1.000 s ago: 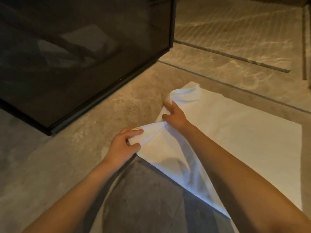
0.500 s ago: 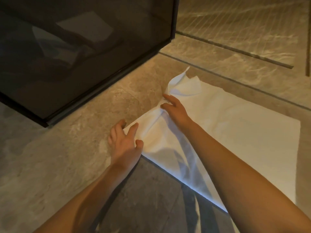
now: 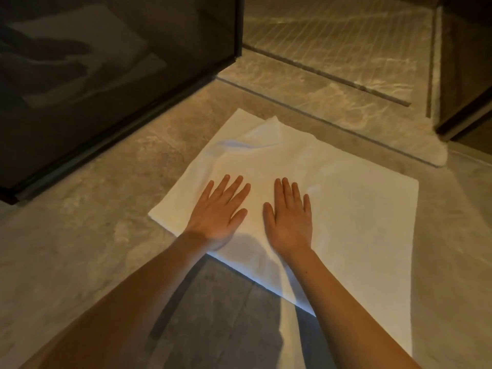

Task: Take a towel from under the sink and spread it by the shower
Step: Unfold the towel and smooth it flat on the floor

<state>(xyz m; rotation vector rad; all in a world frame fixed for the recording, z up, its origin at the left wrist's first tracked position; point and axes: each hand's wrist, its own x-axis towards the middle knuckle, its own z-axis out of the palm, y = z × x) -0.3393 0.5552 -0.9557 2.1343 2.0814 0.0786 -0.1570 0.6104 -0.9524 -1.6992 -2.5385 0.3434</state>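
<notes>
A white towel (image 3: 354, 217) lies spread flat on the stone floor in front of the shower threshold (image 3: 314, 115). Its far left corner shows a small fold and a crease. My left hand (image 3: 219, 211) rests palm down on the towel's left part, fingers apart. My right hand (image 3: 290, 215) lies flat beside it, a little to the right, fingers stretched out. Neither hand grips the cloth. My forearms cover the towel's near edge.
A dark glass shower panel (image 3: 106, 75) with a black frame stands at the left. The wet, ribbed shower floor (image 3: 332, 41) lies beyond the threshold. A dark wall or cabinet corner (image 3: 466, 89) stands at the right. A darker floor tile (image 3: 221, 315) lies between my arms.
Both hands let go of the bunched left corner of the towel. The corner now lies flat, and both palms press down on the cloth side by side.
</notes>
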